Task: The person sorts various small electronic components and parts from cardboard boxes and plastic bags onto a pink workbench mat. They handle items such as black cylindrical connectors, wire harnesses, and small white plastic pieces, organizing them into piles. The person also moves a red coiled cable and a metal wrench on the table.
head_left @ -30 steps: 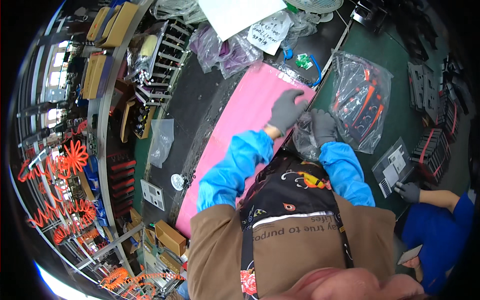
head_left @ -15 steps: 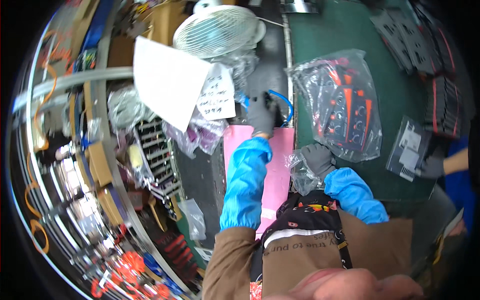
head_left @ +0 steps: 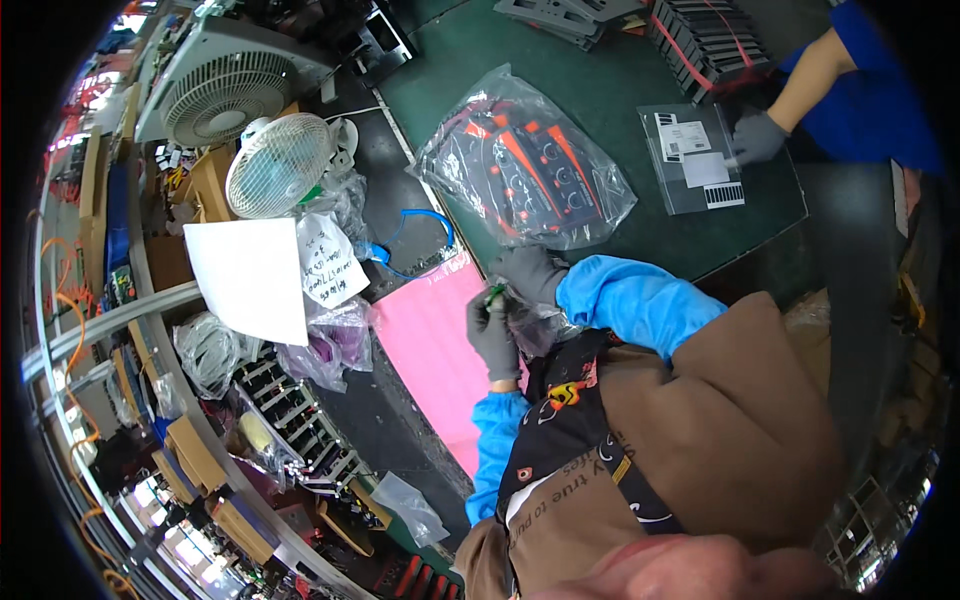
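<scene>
Holding a small crumpled clear plastic bag (head_left: 532, 322) close to our chest, we work with both gloved hands near the middle of the view. Our left hand (head_left: 492, 335) pinches a tiny green piece (head_left: 495, 293) at the bag's left upper edge, fingers closed on it. Our right hand (head_left: 532, 272) lies just beyond the bag, touching it, but whether its grip is closed we cannot tell. The bag sits between the two hands, nearer the left; its long axis is unclear. Beneath lies a pink sheet (head_left: 430, 350) on the bench (head_left: 470, 60). Farther off rests a large clear bag of black and orange parts (head_left: 525, 165). To the left stand two white fans (head_left: 278, 165). At far right, a co-worker's gloved hand (head_left: 757, 137) presses a flat labelled packet (head_left: 695, 170).
</scene>
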Demonstrator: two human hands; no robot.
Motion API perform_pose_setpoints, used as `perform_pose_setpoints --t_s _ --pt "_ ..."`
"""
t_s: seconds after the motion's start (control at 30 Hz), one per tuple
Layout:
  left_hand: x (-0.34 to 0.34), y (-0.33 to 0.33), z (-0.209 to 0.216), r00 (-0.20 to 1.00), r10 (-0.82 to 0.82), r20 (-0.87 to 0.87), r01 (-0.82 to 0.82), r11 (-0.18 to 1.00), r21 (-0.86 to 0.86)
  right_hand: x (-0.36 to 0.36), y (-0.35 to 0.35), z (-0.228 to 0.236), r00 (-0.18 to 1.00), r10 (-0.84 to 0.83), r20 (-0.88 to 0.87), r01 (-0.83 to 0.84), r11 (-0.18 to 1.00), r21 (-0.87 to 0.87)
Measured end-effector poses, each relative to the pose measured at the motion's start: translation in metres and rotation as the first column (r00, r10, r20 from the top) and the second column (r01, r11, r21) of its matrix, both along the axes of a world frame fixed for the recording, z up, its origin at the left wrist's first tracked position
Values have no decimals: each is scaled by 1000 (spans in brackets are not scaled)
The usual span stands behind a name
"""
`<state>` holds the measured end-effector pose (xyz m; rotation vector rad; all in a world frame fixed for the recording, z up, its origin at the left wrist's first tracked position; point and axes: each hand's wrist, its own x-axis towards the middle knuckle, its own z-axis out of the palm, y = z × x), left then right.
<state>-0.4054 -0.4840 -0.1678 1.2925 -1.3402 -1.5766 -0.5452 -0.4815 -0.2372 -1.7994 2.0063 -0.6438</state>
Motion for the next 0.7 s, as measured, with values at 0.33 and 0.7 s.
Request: perform_pose_setpoints --t_s 0.33,0.7 --pt "-11 37 -30 369 -92 925 446 891 -89 13 57 64 905 -214 368 127 960 248" --pt "-23 60 -10 585 -219 781 621 741 -257 -7 91 55 837 -293 463 292 953 77"
